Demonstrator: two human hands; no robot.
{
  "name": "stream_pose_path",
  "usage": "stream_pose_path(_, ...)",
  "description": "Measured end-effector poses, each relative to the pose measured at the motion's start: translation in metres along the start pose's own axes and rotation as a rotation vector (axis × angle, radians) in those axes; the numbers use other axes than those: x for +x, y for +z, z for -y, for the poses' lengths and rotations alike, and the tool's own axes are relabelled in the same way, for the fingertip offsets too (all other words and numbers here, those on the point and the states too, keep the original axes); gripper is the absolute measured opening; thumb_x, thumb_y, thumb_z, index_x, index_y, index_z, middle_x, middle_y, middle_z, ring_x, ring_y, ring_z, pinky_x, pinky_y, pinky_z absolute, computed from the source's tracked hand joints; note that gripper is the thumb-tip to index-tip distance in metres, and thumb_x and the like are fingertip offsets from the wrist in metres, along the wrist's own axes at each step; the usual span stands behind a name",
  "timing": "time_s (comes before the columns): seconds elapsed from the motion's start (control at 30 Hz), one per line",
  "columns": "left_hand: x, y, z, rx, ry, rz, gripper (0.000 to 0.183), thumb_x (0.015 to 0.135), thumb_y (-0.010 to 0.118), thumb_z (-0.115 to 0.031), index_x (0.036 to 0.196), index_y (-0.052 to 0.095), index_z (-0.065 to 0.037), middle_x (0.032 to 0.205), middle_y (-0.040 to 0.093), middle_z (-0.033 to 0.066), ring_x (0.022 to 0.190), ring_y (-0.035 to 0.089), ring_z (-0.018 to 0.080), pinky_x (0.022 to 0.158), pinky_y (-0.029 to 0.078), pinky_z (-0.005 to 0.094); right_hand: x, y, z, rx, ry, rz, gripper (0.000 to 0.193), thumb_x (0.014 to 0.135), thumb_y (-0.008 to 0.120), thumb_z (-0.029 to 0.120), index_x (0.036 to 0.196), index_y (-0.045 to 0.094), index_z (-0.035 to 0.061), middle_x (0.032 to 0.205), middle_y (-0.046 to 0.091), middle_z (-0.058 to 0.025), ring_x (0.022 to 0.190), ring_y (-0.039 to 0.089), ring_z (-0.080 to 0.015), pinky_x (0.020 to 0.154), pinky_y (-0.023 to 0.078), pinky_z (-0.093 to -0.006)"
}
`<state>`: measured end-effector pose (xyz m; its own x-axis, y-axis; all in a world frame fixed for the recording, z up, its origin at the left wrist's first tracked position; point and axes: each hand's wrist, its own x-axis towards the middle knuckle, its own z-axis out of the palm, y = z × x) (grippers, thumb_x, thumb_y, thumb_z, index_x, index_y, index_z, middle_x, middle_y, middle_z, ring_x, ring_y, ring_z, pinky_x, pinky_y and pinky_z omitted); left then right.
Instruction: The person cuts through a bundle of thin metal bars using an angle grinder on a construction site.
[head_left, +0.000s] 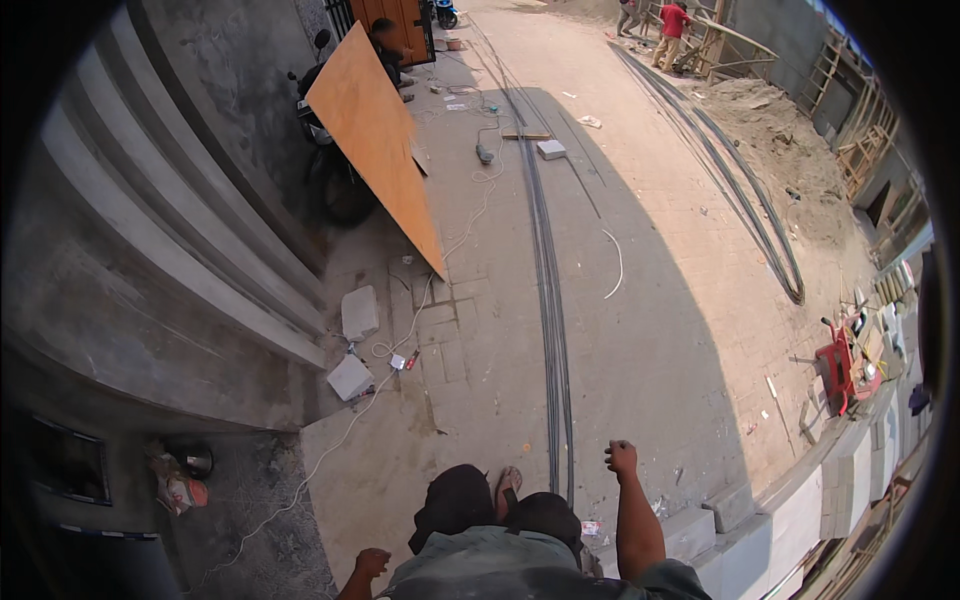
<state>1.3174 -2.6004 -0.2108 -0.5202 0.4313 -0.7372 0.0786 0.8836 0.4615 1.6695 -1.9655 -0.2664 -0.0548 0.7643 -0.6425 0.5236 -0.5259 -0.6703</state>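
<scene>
My left hand (pixel 373 562) hangs low by my left side, its fingers loosely bent and holding nothing that I can see. Out to the right, my right hand (pixel 621 458) is in the air over the pavement, fingers curled in with nothing visible in them. Nearest to it lies a bundle of long grey steel bars (pixel 547 300) that runs along the ground away from my feet. Neither hand touches the bars. One sandalled foot (pixel 508 482) shows between my dark-trousered knees.
A plywood sheet (pixel 375 140) leans against a motorcycle (pixel 340 185) at the left. Pale blocks (pixel 360 313) and a white cable (pixel 330 450) lie by the wall. More bent bars (pixel 740 165), a red wheelbarrow (pixel 842 368) and a sand heap (pixel 765 130) are at right. People (pixel 672 35) stand far off.
</scene>
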Motion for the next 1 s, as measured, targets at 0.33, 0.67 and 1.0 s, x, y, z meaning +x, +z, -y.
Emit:
stream_pose_path(0.33, 0.281, -0.072, -0.275, -0.295, -0.004, -0.201, 0.022, 0.087, 0.075, -0.021, 0.101, 0.077, -0.004, 0.082, 0.074, 0.0105, 0.062, 0.072, 0.0214, 0.051, 0.056, 0.0354, 0.186, 0.136, 0.424, -0.096, -0.565, 0.081, 0.028, 0.100, 0.064, 0.026, 0.103, 0.068, -0.0015, 0.087, 0.075, -0.0106, 0.066, 0.066, -0.0150, 0.062, 0.053, -0.0312)
stream_pose_path(0.67, 0.620, -0.292, -0.643, -0.424, 0.198, -0.277, 0.031, 0.093, 0.073, -0.023, 0.113, 0.073, 0.000, 0.088, 0.075, 0.0116, 0.068, 0.069, 0.0165, 0.064, 0.056, 0.0321, 0.271, 0.091, 0.225, -1.125, 0.089, 0.607, 0.018, 0.091, 0.064, 0.023, 0.103, 0.070, 0.0122, 0.112, 0.074, -0.0098, 0.089, 0.072, -0.0313, 0.073, 0.055, -0.0469)
stream_pose_path(1.0, 0.860, -0.409, -0.854, -0.340, -0.070, -0.186, 0.031, 0.094, 0.069, -0.017, 0.116, 0.071, 0.004, 0.090, 0.075, 0.0121, 0.082, 0.072, 0.0184, 0.072, 0.058, 0.0327, 0.643, 0.231, 0.606, -0.062, 0.508, 0.282, 0.022, 0.097, 0.062, 0.023, 0.107, 0.066, 0.0041, 0.098, 0.072, -0.0128, 0.071, 0.068, -0.0249, 0.054, 0.052, -0.0444)
